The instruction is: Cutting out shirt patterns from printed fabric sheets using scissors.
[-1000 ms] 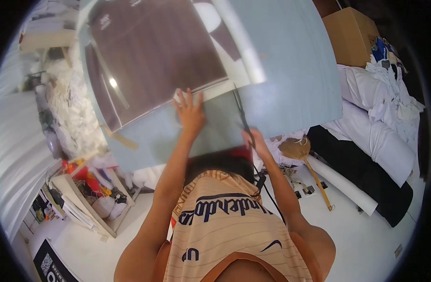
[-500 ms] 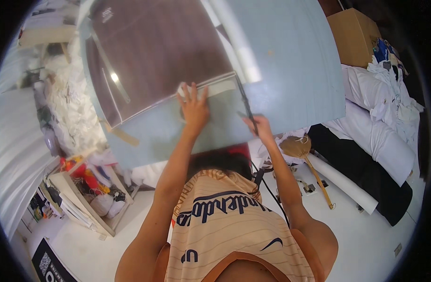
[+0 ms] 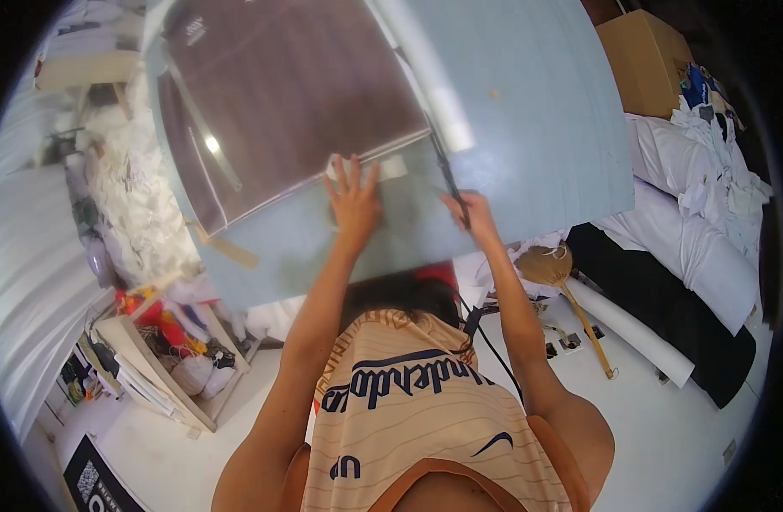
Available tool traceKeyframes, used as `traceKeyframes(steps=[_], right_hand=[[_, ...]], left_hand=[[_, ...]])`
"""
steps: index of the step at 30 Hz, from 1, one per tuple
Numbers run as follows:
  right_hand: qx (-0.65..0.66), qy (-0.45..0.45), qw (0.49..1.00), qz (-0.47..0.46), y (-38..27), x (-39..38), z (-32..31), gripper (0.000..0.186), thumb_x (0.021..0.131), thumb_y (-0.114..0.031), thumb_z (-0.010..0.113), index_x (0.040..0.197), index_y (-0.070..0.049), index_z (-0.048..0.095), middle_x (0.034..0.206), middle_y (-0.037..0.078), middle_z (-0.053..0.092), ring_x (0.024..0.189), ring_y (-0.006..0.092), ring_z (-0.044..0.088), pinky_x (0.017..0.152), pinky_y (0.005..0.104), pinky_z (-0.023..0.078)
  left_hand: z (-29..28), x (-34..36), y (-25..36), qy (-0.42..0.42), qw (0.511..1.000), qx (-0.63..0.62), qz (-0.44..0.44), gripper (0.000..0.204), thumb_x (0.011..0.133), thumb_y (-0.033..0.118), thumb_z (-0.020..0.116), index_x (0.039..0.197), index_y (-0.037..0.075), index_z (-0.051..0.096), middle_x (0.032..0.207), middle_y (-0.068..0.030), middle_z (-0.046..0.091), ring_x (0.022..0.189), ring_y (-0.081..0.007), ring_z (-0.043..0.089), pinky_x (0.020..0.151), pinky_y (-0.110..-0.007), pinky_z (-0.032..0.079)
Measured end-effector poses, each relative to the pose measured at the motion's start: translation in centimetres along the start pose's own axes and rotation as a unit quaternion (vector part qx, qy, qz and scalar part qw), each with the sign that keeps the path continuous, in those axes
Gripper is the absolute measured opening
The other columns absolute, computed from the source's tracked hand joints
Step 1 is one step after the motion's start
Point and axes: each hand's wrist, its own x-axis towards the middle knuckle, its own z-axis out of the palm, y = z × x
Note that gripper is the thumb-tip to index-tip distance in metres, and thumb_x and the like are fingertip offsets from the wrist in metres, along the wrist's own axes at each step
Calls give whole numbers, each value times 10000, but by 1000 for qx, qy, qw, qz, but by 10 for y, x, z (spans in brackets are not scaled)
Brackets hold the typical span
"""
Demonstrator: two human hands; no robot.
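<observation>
A maroon sheet (image 3: pixel 297 85) with a thin white border lies on the blue-grey tabletop (image 3: pixel 536 111). My left hand (image 3: pixel 357 209) rests flat with fingers spread across the sheet's near edge. A small pale piece (image 3: pixel 393 166) lies just right of its fingers. My right hand (image 3: pixel 477 220) is closed round a long, slender dark tool (image 3: pixel 447 171), whose exact kind I cannot make out. The tool points away from me, its far end beside the sheet's near right corner. A clear strip like a ruler (image 3: pixel 225 162) lies on the sheet's left part.
A white roll (image 3: pixel 438 94) lies along the sheet's right side. Right of the table are a cardboard box (image 3: pixel 643 64), white fabric rolls (image 3: pixel 681 213), a black roll (image 3: pixel 664 316) and a round fan (image 3: pixel 545 264). A wooden crate of cloth (image 3: pixel 161 367) stands at left.
My right hand and the dark tool have moved slightly away from me. Less of the pale strip shows beside my left hand, which stays almost in place.
</observation>
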Motion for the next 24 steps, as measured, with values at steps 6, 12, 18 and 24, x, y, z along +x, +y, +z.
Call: traceKeyframes(steps=[6, 12, 18, 24], right_hand=[[-22, 13, 1000, 9, -11, 12, 3, 415, 970, -337, 731, 661, -101, 587, 525, -40, 467, 438, 67, 417, 440, 265, 302], [-15, 19, 1000, 3, -37, 31, 12, 468, 952, -375, 749, 623, -114, 541, 517, -42, 459, 435, 71, 416, 441, 260, 301], [-29, 22, 999, -3, -59, 48, 19, 455, 968, -365, 718, 629, -118, 542, 525, -37, 461, 434, 77, 414, 438, 260, 312], [9, 18, 1000, -12, -60, 75, 18, 378, 1041, -243, 505, 709, -81, 582, 568, -3, 492, 437, 98, 435, 424, 269, 333]], left_hand=[[-1, 0, 2, -22, 1000, -1, -16, 667, 879, 109, 660, 1507, 290, 530, 1674, -172, 285, 1570, -439, 143, 1221, -669, 72], [-5, 7, 1, -25, 999, -22, -31, 668, 872, 99, 663, 1501, 290, 539, 1698, -179, 219, 1575, -433, 131, 1222, -659, 70], [-6, 10, 0, -25, 999, -35, -32, 675, 859, 92, 675, 1493, 285, 550, 1701, -187, 203, 1576, -427, 131, 1220, -661, 75], [-4, 14, -4, -30, 999, -29, -32, 657, 859, 97, 672, 1480, 279, 562, 1698, -186, 213, 1575, -428, 137, 1214, -671, 89]])
